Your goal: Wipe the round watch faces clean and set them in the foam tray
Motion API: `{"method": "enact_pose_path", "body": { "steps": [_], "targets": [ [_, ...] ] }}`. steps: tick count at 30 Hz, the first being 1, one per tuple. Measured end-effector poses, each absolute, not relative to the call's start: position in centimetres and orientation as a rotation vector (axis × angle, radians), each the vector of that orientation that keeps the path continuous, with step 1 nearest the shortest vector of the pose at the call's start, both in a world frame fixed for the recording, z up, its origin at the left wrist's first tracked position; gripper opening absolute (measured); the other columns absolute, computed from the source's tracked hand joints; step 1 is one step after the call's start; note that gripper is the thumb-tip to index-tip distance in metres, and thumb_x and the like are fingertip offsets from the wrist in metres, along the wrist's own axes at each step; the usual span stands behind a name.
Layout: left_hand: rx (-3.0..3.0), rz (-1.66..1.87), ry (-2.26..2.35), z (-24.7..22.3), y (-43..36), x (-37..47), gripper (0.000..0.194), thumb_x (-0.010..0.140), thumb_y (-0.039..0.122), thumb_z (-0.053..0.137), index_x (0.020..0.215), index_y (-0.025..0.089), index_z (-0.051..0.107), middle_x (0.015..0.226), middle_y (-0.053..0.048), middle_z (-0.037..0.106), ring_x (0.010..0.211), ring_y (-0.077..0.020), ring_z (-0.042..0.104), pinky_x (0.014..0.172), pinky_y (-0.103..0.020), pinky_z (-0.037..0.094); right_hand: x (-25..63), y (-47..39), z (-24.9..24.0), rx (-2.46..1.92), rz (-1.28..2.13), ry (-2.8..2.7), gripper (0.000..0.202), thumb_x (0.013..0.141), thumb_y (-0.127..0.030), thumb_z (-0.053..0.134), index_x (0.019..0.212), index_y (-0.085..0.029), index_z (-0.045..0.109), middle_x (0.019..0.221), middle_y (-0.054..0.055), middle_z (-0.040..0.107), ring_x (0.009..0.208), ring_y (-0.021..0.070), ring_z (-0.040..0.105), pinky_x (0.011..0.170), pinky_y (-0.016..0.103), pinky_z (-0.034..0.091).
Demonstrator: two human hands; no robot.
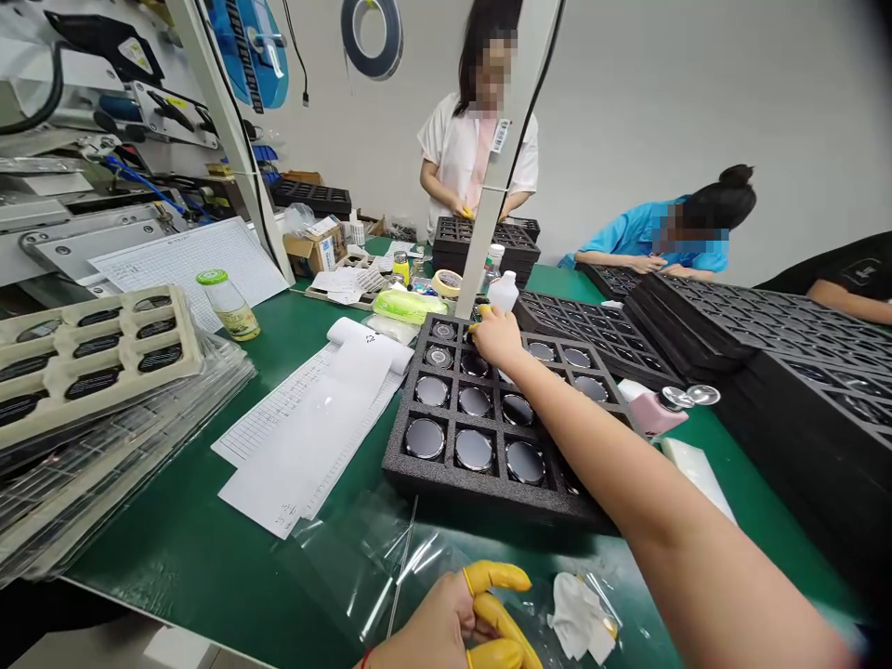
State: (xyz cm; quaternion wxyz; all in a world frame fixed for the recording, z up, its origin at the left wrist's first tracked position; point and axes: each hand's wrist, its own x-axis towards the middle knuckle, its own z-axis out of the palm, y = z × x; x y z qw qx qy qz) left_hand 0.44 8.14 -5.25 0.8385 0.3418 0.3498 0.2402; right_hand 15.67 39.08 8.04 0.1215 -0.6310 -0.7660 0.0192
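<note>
A black foam tray (446, 478) stands on the bench, with round, dark-faced watch-like discs (475, 450) in its square compartments. My right hand (497, 336) reaches over the tray to its far rows. Its yellow-covered fingertips are bent together at a far compartment, and what they pinch is too small and partly hidden to make out. Close to the bench's front edge is my left hand (480, 618), wearing yellow finger cots. Its fingers are apart and hold nothing. Clear plastic film (362, 557) and a crumpled white cloth (578, 613) lie beside it.
Paper sheets (313, 427) lie left of the tray, near stacked blister trays (90, 372) and a green-lidded jar (229, 305). A pink bottle (655, 412) and more foam trays (767, 316) stand right. A white post (498, 167) rises behind; co-workers sit and stand beyond.
</note>
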Motion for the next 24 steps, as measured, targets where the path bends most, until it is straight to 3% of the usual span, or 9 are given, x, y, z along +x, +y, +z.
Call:
{"method": "enact_pose_path", "body": {
  "steps": [5,10,14,17,20,22,24],
  "targets": [
    [0.757,0.494,0.643,-5.1,8.2,0.4,0.081,0.05,0.034,0.093,0.122,0.022,0.059,0.093,-0.005,0.071,0.089,-0.0235,0.069,0.091,-0.041,0.051,12.0,39.8,7.9,-1.853,-0.024,-2.256,0.035,0.093,-0.035,0.059,0.123,-0.018,0.057,0.133,0.01,0.054,0.117,0.0263,0.055,0.098,0.05,0.047],
    [0.779,0.59,0.602,-3.2,8.4,0.8,0.07,0.066,0.048,0.083,0.124,0.018,0.059,0.089,-0.009,0.074,0.084,-0.0212,0.072,0.087,-0.037,0.053,9.9,40.3,8.0,-1.966,0.056,-2.106,0.034,0.093,-0.037,0.059,0.121,-0.017,0.058,0.125,0.009,0.058,0.109,0.0239,0.06,0.092,0.047,0.051],
    [0.847,0.62,0.593,-2.9,8.7,0.9,0.064,0.068,0.05,0.08,0.12,0.018,0.06,0.088,-0.009,0.075,0.082,-0.0201,0.072,0.083,-0.033,0.053,9.7,37.5,9.9,-1.846,0.076,-2.062,0.027,0.092,-0.031,0.06,0.112,-0.014,0.062,0.112,0.01,0.065,0.107,0.0257,0.058,0.095,0.046,0.045],
    [0.902,0.668,0.549,-2.7,8.7,0.8,0.056,0.074,0.048,0.077,0.116,0.015,0.06,0.083,-0.01,0.075,0.077,-0.0192,0.072,0.079,-0.032,0.053,10.6,32.2,11.9,-1.655,0.035,-2.083,0.025,0.09,-0.024,0.059,0.113,-0.015,0.062,0.109,0.011,0.067,0.113,0.0279,0.053,0.099,0.044,0.038],
    [0.875,0.737,0.519,-2.4,8.8,0.6,0.054,0.077,0.046,0.075,0.117,0.015,0.055,0.081,-0.008,0.073,0.076,-0.0189,0.071,0.078,-0.034,0.053,12.9,23.9,12.6,-1.444,0.05,-2.152,0.02,0.086,-0.024,0.065,0.106,-0.023,0.064,0.103,0.004,0.069,0.104,0.0229,0.055,0.092,0.036,0.041],
    [0.84,0.809,0.451,-2.1,8.8,0.3,0.064,0.074,0.047,0.078,0.123,0.018,0.049,0.081,-0.006,0.071,0.076,-0.0191,0.07,0.079,-0.037,0.054,14.8,17.9,11.6,-1.038,0.103,-2.22,0.013,0.087,-0.017,0.061,0.098,-0.024,0.063,0.093,0.003,0.071,0.094,0.022,0.058,0.084,0.037,0.044],
    [0.831,0.825,0.353,-1.6,8.8,0.1,0.079,0.066,0.05,0.082,0.128,0.022,0.044,0.094,-0.006,0.069,0.079,-0.0199,0.069,0.079,-0.039,0.055,16.6,12.7,9.6,-0.801,0.11,-2.32,0.019,0.091,-0.013,0.053,0.103,-0.026,0.059,0.093,0.002,0.073,0.081,0.0187,0.059,0.081,0.037,0.046]
  ]
}}
